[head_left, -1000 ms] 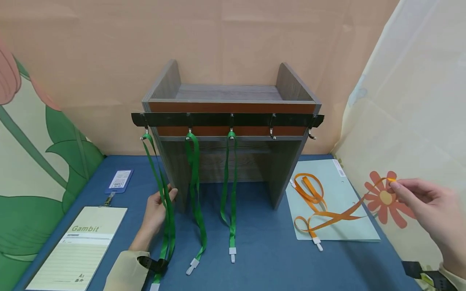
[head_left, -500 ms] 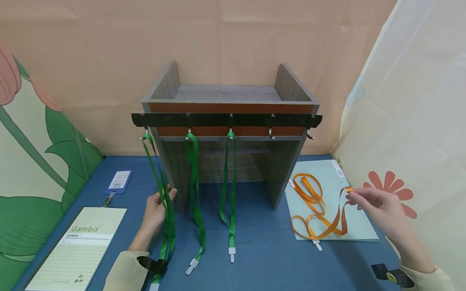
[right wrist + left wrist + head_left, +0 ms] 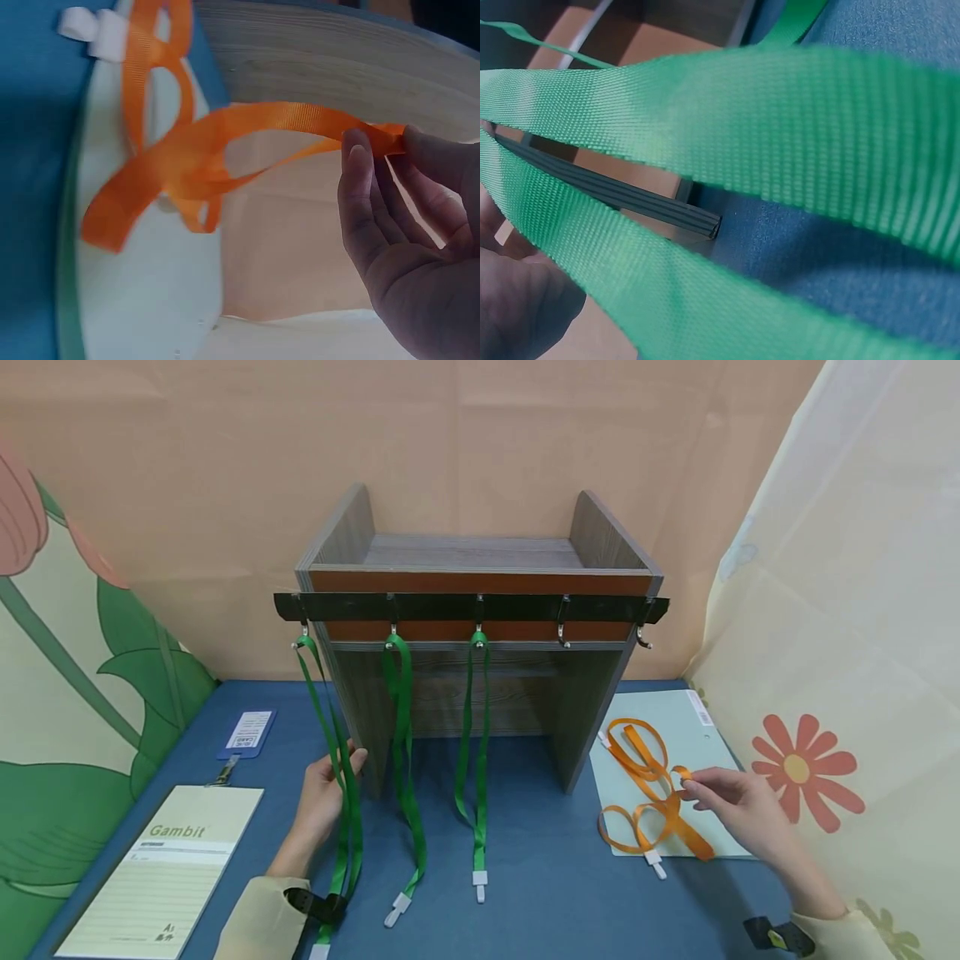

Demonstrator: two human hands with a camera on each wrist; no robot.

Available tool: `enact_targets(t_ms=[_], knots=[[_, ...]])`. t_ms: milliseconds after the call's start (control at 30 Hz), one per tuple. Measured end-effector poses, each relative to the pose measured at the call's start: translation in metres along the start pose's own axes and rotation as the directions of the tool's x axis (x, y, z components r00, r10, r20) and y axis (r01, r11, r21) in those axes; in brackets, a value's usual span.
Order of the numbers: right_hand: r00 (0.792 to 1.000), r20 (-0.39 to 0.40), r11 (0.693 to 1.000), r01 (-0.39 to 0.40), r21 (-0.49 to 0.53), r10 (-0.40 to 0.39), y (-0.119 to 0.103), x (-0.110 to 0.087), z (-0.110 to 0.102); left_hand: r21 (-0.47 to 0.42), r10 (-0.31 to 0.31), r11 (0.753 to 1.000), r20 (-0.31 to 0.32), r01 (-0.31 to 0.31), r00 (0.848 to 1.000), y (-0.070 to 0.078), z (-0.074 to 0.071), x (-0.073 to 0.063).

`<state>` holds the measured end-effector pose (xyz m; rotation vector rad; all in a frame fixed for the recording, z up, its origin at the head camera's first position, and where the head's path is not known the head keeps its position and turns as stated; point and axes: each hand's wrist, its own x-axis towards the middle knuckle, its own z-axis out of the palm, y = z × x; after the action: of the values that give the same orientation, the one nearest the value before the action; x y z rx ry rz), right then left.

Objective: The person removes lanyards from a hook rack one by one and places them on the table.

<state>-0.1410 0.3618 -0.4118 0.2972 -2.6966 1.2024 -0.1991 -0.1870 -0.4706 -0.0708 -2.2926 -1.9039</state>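
Observation:
My right hand pinches a loop of an orange lanyard between thumb and fingertips; the strap hangs low over a pale folder. A second orange lanyard lies coiled on that folder. On the left, my left hand grips the front edge of the grey wooden shelf's side panel, partly hidden behind a green lanyard. That lanyard crosses the left wrist view close to the camera. It hangs with two more green lanyards from a black hook rail.
Two hooks at the rail's right end carry nothing. A notepad on a clipboard and a blue badge lie at the left on the blue table. Printed cloth walls stand at the sides and back.
My right hand has moved left from the right wall to over the folder, bringing the orange lanyard's loop along; its strap has slackened and folded. My left hand stays at the shelf.

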Motion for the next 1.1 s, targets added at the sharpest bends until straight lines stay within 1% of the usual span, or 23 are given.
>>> enact_targets(t_ms=[133,200,300,400,500,633,700,800,933,1000,1100], knots=[[0.997,0.034,0.997,-0.065,-0.032,0.066,0.012,0.0,0.009,-0.002,-0.001,1.0,0.003,0.001,1.0,0.001,0.0,0.0],[0.996,0.04,0.994,-0.079,-0.074,0.082,0.018,0.0,0.013,-0.004,-0.004,1.0,0.003,0.004,1.0,0.001,0.0,0.0],[0.997,0.036,0.985,-0.055,-0.163,0.062,0.024,0.001,0.02,-0.005,-0.007,1.0,0.003,0.008,1.0,0.001,0.0,0.0],[1.0,0.024,0.96,-0.009,-0.282,0.016,0.029,0.001,0.028,-0.002,-0.01,1.0,0.0,0.01,1.0,0.001,0.0,-0.001],[0.999,0.033,0.938,0.004,-0.347,0.008,0.032,0.001,0.035,-0.007,-0.007,1.0,0.003,0.007,1.0,0.0,0.0,0.0],[0.996,0.074,0.937,-0.02,-0.349,0.049,0.036,0.0,0.041,-0.012,0.001,1.0,0.01,-0.001,1.0,-0.001,0.0,-0.001],[0.993,0.096,0.943,-0.037,-0.332,0.072,0.039,-0.001,0.043,-0.011,0.005,1.0,0.009,-0.004,1.0,-0.002,0.0,-0.001],[0.984,0.134,0.955,-0.078,-0.287,0.121,0.044,-0.002,0.045,-0.012,0.007,1.0,0.002,-0.007,1.0,-0.001,0.0,-0.002],[0.969,0.176,0.961,-0.128,-0.246,0.174,0.051,-0.003,0.046,-0.01,0.012,1.0,-0.001,-0.012,1.0,-0.001,0.0,-0.001],[0.968,0.176,0.96,-0.13,-0.249,0.177,0.052,-0.003,0.046,-0.009,0.013,1.0,-0.002,-0.013,1.0,-0.001,0.001,-0.001],[0.98,0.144,0.958,-0.092,-0.272,0.135,0.051,-0.002,0.044,-0.008,0.013,1.0,-0.002,-0.013,1.0,-0.001,0.001,-0.001]])
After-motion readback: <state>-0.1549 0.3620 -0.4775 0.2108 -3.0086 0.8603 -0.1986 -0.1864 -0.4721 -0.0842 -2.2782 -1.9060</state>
